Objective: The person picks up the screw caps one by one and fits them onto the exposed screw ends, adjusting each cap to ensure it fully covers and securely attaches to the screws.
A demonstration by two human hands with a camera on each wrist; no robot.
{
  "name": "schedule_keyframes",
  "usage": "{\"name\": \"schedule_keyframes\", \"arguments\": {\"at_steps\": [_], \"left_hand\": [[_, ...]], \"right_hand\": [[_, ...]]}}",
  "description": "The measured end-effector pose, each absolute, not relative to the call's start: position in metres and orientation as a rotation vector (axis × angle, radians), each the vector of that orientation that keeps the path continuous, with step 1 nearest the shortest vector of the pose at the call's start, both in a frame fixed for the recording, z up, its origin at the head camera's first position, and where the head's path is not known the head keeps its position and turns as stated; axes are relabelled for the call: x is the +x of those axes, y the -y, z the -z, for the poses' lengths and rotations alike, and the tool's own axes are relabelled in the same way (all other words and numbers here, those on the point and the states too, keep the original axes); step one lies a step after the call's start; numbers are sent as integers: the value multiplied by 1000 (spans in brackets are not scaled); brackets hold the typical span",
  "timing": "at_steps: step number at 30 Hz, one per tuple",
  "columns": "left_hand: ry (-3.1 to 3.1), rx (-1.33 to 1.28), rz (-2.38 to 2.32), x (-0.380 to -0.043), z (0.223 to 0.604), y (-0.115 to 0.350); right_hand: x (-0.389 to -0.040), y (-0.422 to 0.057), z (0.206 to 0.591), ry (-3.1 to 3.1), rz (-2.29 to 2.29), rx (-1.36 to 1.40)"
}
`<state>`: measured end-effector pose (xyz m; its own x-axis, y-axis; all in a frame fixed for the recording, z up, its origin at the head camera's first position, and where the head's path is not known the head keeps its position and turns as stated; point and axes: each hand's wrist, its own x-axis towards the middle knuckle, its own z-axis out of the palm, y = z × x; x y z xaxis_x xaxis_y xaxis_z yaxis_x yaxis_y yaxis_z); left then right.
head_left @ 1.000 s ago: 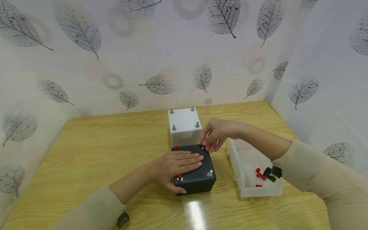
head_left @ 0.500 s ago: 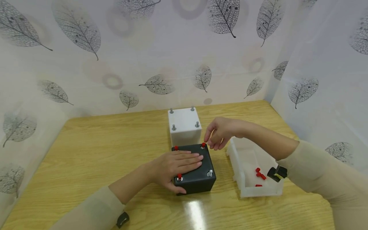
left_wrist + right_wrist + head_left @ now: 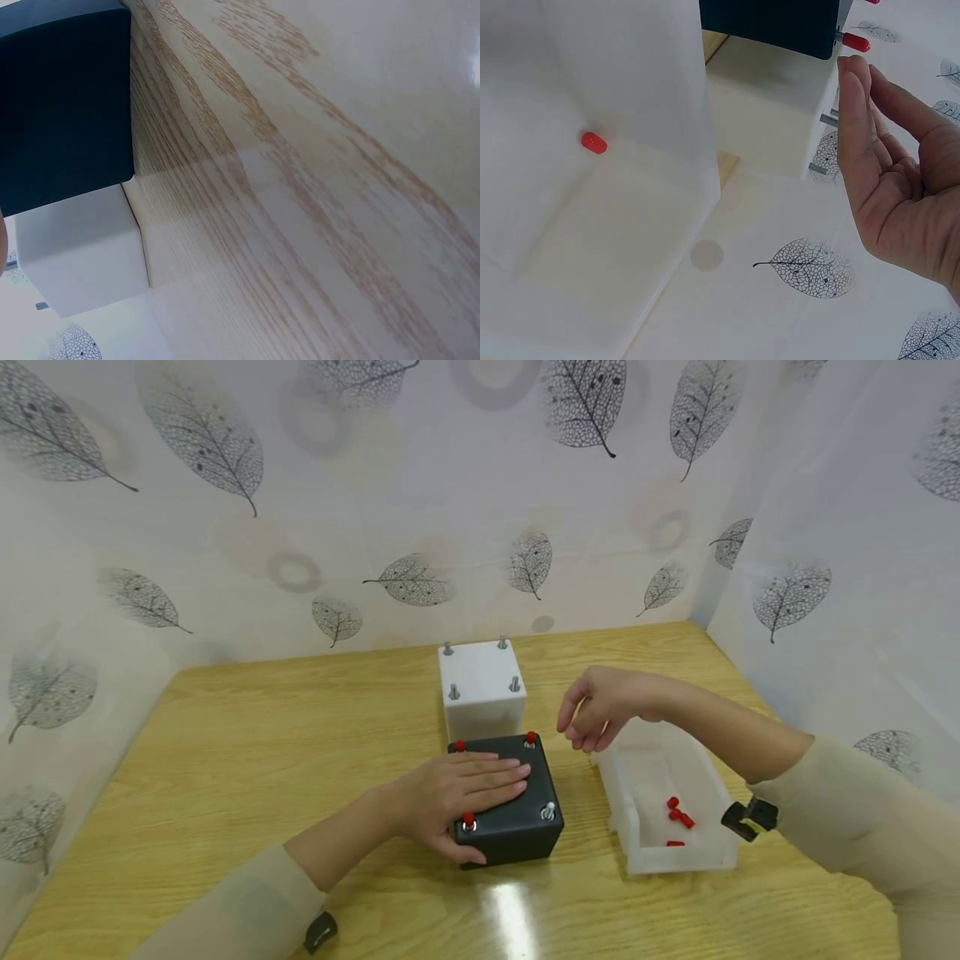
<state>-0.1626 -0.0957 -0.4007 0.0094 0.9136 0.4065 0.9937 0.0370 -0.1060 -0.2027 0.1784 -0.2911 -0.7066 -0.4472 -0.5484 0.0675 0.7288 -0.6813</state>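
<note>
My left hand (image 3: 459, 792) lies flat over the top of a black box (image 3: 542, 781), fingers straight and thumb down its near side. Red caps sit on three corner bolts of that box: the far-right cap (image 3: 531, 737), the far-left cap (image 3: 460, 746) and the near-left cap (image 3: 468, 820). The near-right bolt (image 3: 548, 812) shows bare metal. To the right of the box, my right hand (image 3: 603, 708) hovers in the air, fingers loosely bent and holding nothing. In the right wrist view its fingertips (image 3: 855, 69) appear just below a capped bolt (image 3: 855, 41).
Behind the black box stands a white box (image 3: 483, 672) with bare metal bolts at its top corners. A translucent white tray (image 3: 682, 860) on the right holds several loose red caps (image 3: 680, 816). Leaf-printed sheeting (image 3: 450, 527) surrounds the wooden table (image 3: 300, 727).
My right hand has let go of the far-right red cap and moved away to the right, towards the tray. The cap stays on its bolt. My left hand has kept its place.
</note>
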Motion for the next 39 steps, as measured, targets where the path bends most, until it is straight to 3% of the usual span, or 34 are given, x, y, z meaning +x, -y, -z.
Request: {"name": "schedule_keyframes", "arguments": {"at_steps": [39], "left_hand": [[1933, -1937, 297, -164, 401, 95]], "right_hand": [[-198, -238, 316, -2211, 814, -212]]}}
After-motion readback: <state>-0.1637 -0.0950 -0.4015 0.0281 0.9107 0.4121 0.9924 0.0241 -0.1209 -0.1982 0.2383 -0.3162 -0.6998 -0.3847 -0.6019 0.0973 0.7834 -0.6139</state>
